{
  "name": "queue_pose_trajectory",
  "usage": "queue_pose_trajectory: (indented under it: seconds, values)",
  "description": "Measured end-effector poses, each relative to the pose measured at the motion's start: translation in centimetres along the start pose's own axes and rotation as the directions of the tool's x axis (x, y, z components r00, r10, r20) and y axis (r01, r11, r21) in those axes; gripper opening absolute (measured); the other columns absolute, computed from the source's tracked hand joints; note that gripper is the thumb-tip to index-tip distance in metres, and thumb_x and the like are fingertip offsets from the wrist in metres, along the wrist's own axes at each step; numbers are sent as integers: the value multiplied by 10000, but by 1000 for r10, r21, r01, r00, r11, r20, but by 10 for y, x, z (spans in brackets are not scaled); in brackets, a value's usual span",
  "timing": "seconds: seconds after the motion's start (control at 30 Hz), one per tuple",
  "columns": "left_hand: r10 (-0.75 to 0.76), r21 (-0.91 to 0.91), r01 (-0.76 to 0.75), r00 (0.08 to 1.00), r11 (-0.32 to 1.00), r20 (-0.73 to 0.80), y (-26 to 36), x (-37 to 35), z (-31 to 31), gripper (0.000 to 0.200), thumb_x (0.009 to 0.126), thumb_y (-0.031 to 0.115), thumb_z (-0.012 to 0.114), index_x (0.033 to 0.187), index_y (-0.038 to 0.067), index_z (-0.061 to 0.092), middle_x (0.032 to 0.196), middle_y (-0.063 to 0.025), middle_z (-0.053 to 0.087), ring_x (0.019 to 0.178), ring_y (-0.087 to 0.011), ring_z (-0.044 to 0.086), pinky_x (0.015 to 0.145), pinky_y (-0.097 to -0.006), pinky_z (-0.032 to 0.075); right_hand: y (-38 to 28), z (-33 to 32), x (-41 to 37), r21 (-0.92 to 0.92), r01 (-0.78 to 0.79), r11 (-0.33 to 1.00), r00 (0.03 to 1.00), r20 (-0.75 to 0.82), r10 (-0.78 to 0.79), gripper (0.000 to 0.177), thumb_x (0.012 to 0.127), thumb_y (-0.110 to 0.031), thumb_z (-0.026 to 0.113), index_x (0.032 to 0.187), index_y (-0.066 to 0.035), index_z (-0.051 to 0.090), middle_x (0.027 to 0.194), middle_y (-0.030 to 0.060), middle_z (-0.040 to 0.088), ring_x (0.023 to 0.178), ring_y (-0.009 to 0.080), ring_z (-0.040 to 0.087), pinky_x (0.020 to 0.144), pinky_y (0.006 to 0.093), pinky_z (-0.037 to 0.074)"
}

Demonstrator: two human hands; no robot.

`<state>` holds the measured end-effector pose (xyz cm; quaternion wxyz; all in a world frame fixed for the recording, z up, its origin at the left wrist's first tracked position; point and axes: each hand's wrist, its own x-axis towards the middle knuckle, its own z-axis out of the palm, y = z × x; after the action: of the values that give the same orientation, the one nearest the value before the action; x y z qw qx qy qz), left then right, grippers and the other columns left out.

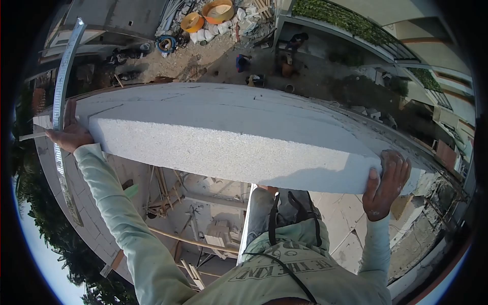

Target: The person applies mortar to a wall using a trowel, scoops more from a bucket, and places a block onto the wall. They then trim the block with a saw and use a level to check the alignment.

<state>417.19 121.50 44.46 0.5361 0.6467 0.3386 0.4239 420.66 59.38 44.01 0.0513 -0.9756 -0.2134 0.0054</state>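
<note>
A long, pale aerated concrete block [223, 152] lies across the view in front of my body, along the top of a wall of similar pale blocks [213, 101]. My left hand [72, 134] presses against its left end, thumb and fingers spread around the corner. My right hand [388, 180] grips its right end, thumb on the near face and fingers over the end. Beside my left hand stands a long, narrow metal strip with a perforated or marked face [62, 86], passing close by the fingers.
Far below lies the ground, with orange tubs [217, 11], white sacks [213, 33] and a coiled blue hose [165, 44]. Several people [243, 62] are down there. Under me is an unfinished room with timber poles [193, 239] and stacked blocks [218, 233]. Broken masonry [441, 195] edges the right.
</note>
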Motion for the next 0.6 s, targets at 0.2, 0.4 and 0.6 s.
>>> queue_pose_trajectory:
  seconds: [0.2,0.4,0.6]
  values:
    - [-65,-41,65,998,997,10,1,-1,1,829,959,557,105,1406,-141,123,1206,-381,522,1271,-412,438,1180,-400,126,0,1,-1,-5,4,1000,1000,-11,-4,460,909,-352,416,1106,51,520,1112,215,524,1102,398,474,1038,575,229]
    - [-45,25,44,999,999,0,6,-8,4,791,960,532,150,1414,-116,129,1225,-392,502,1271,-415,438,1175,-418,146,1,-1,0,5,5,1000,1000,-11,-5,441,875,-336,465,1085,48,523,1103,219,526,1083,395,474,1030,579,235]
    - [-75,53,79,995,995,-72,14,-28,27,873,922,599,129,1374,-132,284,1259,-343,508,1297,-397,408,1161,-448,204,3,-1,0,-10,16,1000,1000,-21,-17,450,853,-343,492,1073,49,521,1103,218,523,1077,391,473,1032,574,233]
